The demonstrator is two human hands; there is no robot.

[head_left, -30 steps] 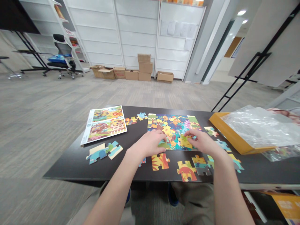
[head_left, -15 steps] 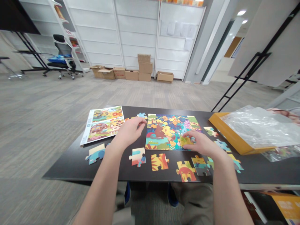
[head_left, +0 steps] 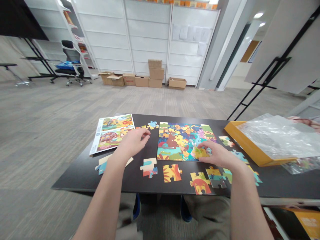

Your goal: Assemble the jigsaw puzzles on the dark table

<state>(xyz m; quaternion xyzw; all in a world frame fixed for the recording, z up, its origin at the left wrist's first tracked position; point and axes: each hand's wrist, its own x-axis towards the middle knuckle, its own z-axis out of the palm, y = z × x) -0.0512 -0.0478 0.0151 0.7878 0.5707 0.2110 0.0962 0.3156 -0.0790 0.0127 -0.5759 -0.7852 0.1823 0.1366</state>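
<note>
1. Yellow-green cardboard sits under the right hand (head_left: 217, 154): its fingertips (head_left: 203, 145) press flat on a yellow-green puzzle piece (head_left: 200, 152) at the lower right corner of the assembled puzzle (head_left: 183, 141). The fingers are spread and laid down on the piece, not curled around it.
2. The left hand (head_left: 132, 141) hovers left of the assembled puzzle, fingers loosely curled with the tips (head_left: 146, 132) drawn together. Whether they pinch anything I cannot tell; they point toward the small loose pieces (head_left: 149, 125) lying just beyond them, near the puzzle's top left corner.
3. Those small pieces lie ahead of and slightly right of the left fingertips, so the left hand is clearly the nearer one; the right hand is on the far side of the puzzle from them.
4. Both forearms come up from the near edge of the dark table (head_left: 75, 173), the left angled inward, the right nearly straight with the wrist low.
5. Nearer the table's front edge lie more loose pieces: a blue-and-red piece (head_left: 149, 167), a tiger-striped piece (head_left: 171, 172) and a lion piece (head_left: 200, 183).
6. Farther out, a reference sheet (head_left: 110, 134) lies at left, partly covered by the left hand, and a yellow box lid (head_left: 243, 145) under a clear plastic bag (head_left: 277, 136) at right.
</note>
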